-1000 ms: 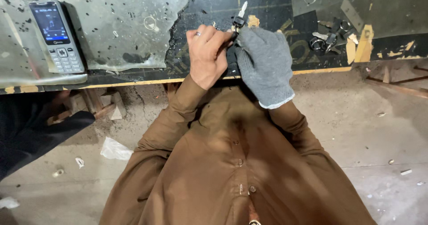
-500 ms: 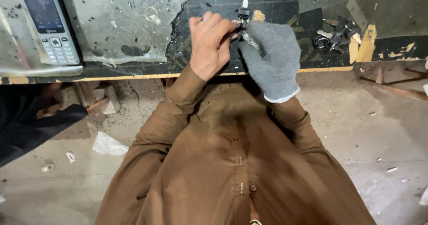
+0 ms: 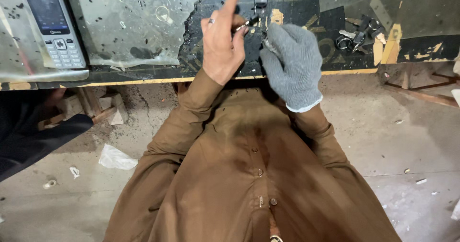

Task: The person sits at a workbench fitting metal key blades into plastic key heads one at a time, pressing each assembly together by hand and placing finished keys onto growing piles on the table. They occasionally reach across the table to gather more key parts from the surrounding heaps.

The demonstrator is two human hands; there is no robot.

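In the upper left of the frame a silver keypad phone (image 3: 52, 26) lies on the bench (image 3: 143, 74) — upright, slim and rectangular. Its dark bluish screen (image 3: 44, 9) fills the upper half, grey keys below — no packages, labels or signs are visible.

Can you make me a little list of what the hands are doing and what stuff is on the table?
left hand: bare, forefinger up, pinching a small metal part
right hand: in a grey glove, touching the same part from the other side
table: dark top, scratched and speckled
phone: grey with buttons, lying at the left end
metal rings and clips: small pile at the right end
floor: concrete, with a crumpled white scrap
clothes: brown shirt with buttons
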